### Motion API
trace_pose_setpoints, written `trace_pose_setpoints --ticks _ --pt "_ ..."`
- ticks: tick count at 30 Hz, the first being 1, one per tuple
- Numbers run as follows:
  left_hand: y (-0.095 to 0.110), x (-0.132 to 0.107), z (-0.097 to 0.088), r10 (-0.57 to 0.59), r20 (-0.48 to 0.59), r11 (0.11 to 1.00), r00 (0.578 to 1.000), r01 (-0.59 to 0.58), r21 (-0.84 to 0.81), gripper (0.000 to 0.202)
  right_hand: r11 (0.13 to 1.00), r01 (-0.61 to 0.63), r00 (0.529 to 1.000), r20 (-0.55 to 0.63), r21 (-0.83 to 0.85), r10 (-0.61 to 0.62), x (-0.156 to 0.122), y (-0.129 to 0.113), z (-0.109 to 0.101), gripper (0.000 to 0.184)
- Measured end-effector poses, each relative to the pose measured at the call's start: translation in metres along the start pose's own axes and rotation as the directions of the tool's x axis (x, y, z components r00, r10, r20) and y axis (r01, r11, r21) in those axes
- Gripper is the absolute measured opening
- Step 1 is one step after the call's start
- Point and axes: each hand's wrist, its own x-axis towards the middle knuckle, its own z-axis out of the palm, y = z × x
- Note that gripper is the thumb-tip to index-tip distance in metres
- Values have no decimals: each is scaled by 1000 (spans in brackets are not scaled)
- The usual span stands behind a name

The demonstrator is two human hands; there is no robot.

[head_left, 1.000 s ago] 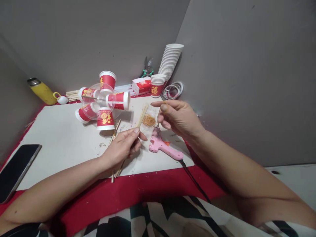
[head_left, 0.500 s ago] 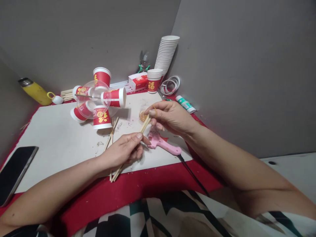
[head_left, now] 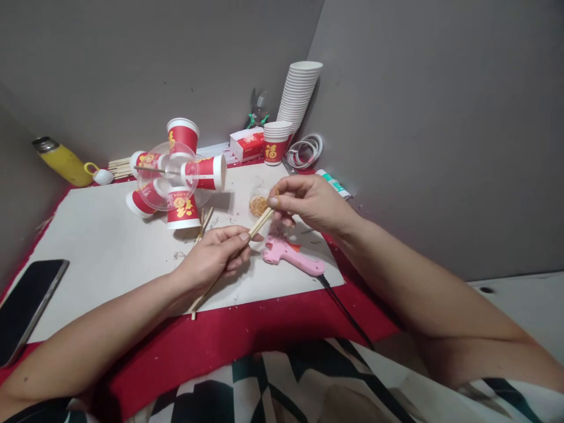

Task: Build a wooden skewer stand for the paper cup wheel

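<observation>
My left hand (head_left: 218, 255) is closed around a small bundle of thin wooden sticks (head_left: 261, 223), which slant up to the right. At their upper end my right hand (head_left: 315, 202) pinches a thin yellowish rubber band (head_left: 277, 192); whether the band is looped round the sticks I cannot tell. Just behind the stick ends is a small clear container of rubber bands (head_left: 258, 207). A pink glue gun (head_left: 293, 258) lies below my right hand. Partly hidden behind my left hand are other sticks (head_left: 206, 218), bound together near their top.
A wheel of red paper cups (head_left: 183, 214) with clear discs stands at the back left. Behind it are a yellow bottle (head_left: 64, 164), a tissue box (head_left: 247, 144), stacked cups (head_left: 299, 88) and coiled tape (head_left: 305, 151). A phone (head_left: 30, 305) lies left. The glue gun's cord (head_left: 348, 311) runs toward me.
My right hand has shifted slightly right and up with the rubber band. My left hand has moved a little left, and the held sticks lie at a flatter slant.
</observation>
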Motion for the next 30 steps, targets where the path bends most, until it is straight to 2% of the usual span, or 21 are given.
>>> trace_pose_setpoints --ticks 3,6,8,10,13,17,21,25,30 --pt "0 1 -2 45 -16 998 999 -44 54 23 998 16 1000 0 -63 -16 -2 -3 -2 33" --pt "2 0 -4 120 -46 961 992 -104 256 25 987 34 999 33 -158 -29 -6 -7 -2 45" --pt "4 -1 -6 233 -33 871 972 -194 451 29 968 72 997 37 -239 -65 -9 -11 -3 51" --pt "6 -3 -7 363 4 731 932 -287 619 27 940 127 992 20 -316 -127 -12 -14 -5 53" --pt "7 -4 -8 484 51 552 874 -350 757 27 918 171 985 49 -357 -164 -14 -19 -9 42" --pt "3 -3 -9 532 146 410 834 -404 818 29 923 149 977 195 -356 -83 -14 -23 -8 17" --pt "-5 -3 -12 637 221 258 739 -474 842 26 953 87 968 250 -292 -12 -13 -19 3 18" --pt "-10 -1 -15 677 219 239 703 -491 838 35 989 -49 959 271 -137 85 -13 -9 13 22" --pt "-9 3 -18 699 280 234 658 -580 781 43 992 -122 957 263 -20 123 -12 1 16 34"
